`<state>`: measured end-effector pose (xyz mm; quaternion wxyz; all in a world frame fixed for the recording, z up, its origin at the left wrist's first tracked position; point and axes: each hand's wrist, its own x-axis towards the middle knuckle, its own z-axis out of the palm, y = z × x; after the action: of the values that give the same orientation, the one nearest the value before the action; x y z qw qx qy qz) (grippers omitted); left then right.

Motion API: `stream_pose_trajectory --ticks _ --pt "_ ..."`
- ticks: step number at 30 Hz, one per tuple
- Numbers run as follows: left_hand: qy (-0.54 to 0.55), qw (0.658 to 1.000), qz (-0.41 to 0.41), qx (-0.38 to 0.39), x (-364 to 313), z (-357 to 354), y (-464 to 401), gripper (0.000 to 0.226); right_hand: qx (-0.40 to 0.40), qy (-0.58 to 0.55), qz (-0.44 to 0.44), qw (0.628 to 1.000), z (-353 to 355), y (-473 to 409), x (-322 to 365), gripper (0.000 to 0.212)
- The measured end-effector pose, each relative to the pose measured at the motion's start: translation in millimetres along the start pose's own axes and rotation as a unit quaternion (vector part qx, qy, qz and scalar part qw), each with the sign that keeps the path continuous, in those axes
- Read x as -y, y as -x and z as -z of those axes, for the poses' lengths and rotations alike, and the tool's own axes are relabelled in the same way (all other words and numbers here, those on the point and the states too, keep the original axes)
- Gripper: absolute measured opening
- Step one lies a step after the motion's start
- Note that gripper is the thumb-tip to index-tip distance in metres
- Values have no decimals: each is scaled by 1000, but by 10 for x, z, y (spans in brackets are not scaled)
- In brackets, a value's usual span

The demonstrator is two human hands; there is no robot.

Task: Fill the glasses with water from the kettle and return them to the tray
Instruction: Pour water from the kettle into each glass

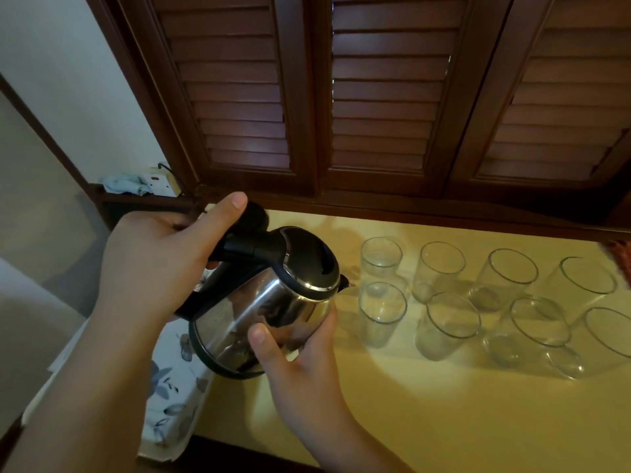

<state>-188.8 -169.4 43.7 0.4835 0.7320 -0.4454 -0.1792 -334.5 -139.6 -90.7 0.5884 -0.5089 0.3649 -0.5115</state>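
Observation:
A steel kettle [269,308] with a black lid and handle is tilted to the right, its spout beside the nearest glasses. My left hand [153,264] grips the black handle from the left. My right hand [300,356] cups the kettle's lower body from below. Several clear glasses stand in two rows on the yellow counter [392,411]; the near-left glass [380,314] is closest to the spout and the far-left glass [380,259] holds a little water. A white tray with blue flowers [174,394] lies at the left, partly under my left arm.
Dark wooden louvred shutters [375,97] rise behind the counter. A wall socket with a plugged cable [164,182] and a pale cloth [124,184] sit on a ledge at the back left. A reddish object [619,259] shows at the right edge.

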Motion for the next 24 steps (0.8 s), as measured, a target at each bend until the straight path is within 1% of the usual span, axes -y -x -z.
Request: stream_pose_trajectory --ticks 3,6,8,11,14,17,21,24 --pt "-34 999 -8 1 -27 26 95 59 8 -9 -1 1000 35 79 7 80" --pt "-51 998 -27 -4 -52 25 139 75 12 -23 -4 1000 73 127 32 77" --pt "-42 998 -36 -6 -69 16 140 79 5 -19 -1 1000 95 134 40 76" --pt "-56 997 -55 9 -150 -6 166 79 -17 -11 6 1000 105 130 31 75" --pt "-80 995 -65 12 -230 -14 206 78 -38 -3 13 999 94 123 38 80" --pt "-79 994 -69 13 -251 3 221 72 -46 -3 12 999 77 126 32 81" --pt "-87 993 -69 27 -240 14 212 69 -46 -7 14 999 63 141 30 76" --pt "-90 993 -73 28 -247 6 193 71 -50 -14 10 999 43 148 21 82"
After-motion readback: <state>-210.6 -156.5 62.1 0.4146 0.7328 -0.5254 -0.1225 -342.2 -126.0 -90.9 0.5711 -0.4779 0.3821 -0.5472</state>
